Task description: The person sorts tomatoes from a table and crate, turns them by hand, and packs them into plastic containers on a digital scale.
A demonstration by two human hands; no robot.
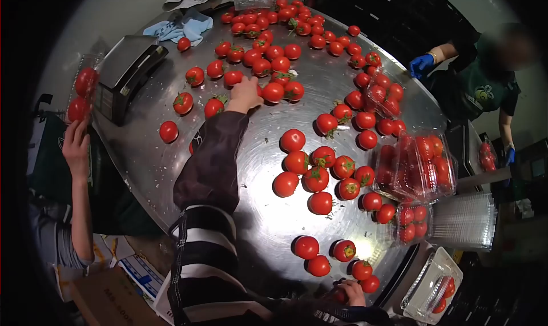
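Observation:
My left hand reaches far across the metal table, its fingers curled over a tomato in the loose group at the back. Another tomato lies right at its fingertips. Low in the view, close to my body, my right hand has its fingers bent round a dark, shaded tomato, mostly hidden. Beside that hand lie a tomato and a few more with green stems. A larger cluster, including a tomato, sits mid-table between my two hands.
Clear plastic boxes of tomatoes and stacked empty boxes line the right edge. A scale and a blue cloth stand at the left. One co-worker's hand holds a filled box; another co-worker wears blue gloves.

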